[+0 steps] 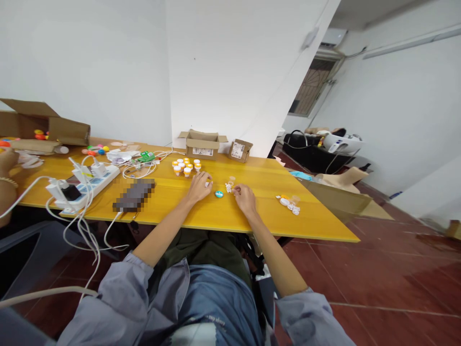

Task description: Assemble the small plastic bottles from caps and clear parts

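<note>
My left hand is over the yellow table, its fingers curled round a small white piece that mostly hides under them. My right hand is closed in a pinch beside a cluster of small white plastic parts; what its fingertips hold, if anything, is too small to make out. Between the hands lies a round teal disc with a white pattern. A small clear cup stands just behind the white parts. Beyond my left hand is a group of several white-and-orange capped little containers.
More white parts lie at the table's right. An open carton and a smaller box stand against the wall. Leftward are a blurred dark device, a power strip with trailing cables, and another person's arm.
</note>
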Tool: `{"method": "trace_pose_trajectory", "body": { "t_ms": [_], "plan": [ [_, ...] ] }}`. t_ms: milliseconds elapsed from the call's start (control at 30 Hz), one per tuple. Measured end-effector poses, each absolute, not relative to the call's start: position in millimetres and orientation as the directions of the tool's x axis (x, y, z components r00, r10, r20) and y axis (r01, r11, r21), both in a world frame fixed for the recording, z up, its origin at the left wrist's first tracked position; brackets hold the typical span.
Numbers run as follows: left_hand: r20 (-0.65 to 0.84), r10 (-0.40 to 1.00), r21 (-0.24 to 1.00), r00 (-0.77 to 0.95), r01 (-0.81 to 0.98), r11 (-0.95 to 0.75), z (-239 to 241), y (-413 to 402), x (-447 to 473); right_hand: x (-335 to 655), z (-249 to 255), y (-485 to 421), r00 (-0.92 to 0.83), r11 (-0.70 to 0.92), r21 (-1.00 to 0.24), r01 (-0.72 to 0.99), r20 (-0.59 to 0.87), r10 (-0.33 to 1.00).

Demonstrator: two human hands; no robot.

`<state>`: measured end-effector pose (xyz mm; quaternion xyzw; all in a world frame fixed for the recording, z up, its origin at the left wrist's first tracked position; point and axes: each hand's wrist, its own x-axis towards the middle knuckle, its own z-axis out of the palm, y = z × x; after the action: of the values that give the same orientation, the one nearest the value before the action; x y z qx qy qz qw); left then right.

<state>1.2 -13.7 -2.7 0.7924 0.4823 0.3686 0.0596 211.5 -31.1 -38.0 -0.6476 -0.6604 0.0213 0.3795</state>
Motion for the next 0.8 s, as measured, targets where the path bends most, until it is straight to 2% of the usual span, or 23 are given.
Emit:
{"method": "trace_pose_trajectory", "body": {
  "t_ms": [267,500,633,800],
  "plan": [
    [0.458,0.849,0.467,0.265,0.741,-0.483,-17,-3,1,210,-34,-33,0.11,0.204,-0.516,0.832,0.513,0.851],
    [0.434,0.856,0.558,0.282,0.662,-0.501,-20,2,0,203,-28,-39,-0.068,0.362,-0.424,0.83,0.568,0.82],
    [0.42,0.867,0.694,0.27,0.52,-0.498,-16,3,0,198,-25,-44,-0.189,0.416,-0.376,0.828,0.512,0.838],
    [0.417,0.852,0.817,0.317,0.279,-0.504,-13,2,5,197,-25,-45,-0.252,0.455,-0.389,0.801,0.47,0.846]
  ]
}}
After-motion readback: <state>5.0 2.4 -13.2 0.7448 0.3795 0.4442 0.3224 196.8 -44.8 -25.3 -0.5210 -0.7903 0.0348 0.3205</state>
